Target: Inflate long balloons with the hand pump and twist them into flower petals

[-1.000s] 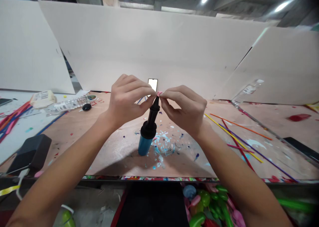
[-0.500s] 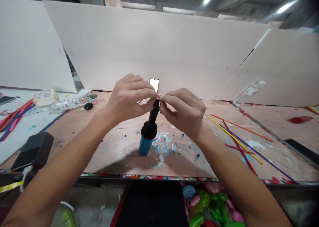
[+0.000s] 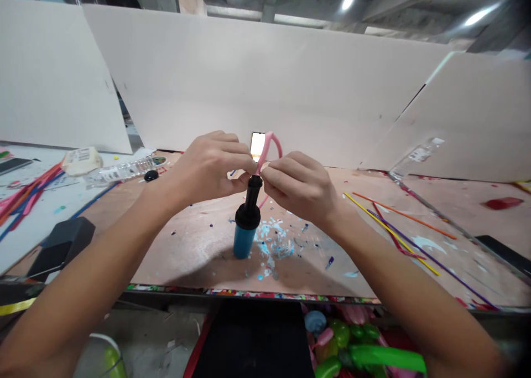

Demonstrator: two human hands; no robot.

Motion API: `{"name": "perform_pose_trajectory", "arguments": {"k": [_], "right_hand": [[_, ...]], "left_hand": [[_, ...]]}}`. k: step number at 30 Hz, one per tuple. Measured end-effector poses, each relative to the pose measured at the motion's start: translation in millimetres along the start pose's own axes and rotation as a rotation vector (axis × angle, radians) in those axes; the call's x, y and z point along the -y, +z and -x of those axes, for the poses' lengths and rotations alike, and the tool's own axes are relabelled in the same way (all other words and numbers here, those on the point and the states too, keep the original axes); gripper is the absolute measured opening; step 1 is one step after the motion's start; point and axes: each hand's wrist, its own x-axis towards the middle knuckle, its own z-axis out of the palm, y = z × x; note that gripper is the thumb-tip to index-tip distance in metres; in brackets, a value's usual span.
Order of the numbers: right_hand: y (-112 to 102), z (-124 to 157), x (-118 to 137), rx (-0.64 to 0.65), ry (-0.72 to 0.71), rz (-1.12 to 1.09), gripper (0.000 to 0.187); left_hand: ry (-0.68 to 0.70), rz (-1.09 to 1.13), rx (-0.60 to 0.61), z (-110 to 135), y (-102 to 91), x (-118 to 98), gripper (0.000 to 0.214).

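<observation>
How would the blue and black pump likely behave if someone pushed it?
The pump would probably tip if pushed near its top, since it looks tall and narrow with no wide foot visible. Lying down, it might roll, given its rounded sides. It should feel stiff, as it looks like hard plastic.

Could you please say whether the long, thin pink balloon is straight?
No, the pink balloon bends into an arch beside the right hand.
</observation>
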Motion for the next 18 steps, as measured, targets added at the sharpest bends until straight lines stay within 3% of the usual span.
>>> {"name": "perform_pose_trajectory", "arguments": {"k": [13,16,18], "right_hand": [[-9.2,-10.0,1.1,0.223,-0.184,0.044,0.02],[-9.5,-10.6,-1.0,0.237,-0.194,0.055,0.021],[-9.1,-9.6,-2.8,0.233,-0.192,0.049,0.02]], "left_hand": [[0.068,-0.034,0.197,6.1,-13.5,-7.7,0.015],[0.033,0.002,0.16,10.1,-9.4,-4.5,0.014],[-0.062,0.079,0.077,15.9,-3.1,-3.3,0.012]]}}
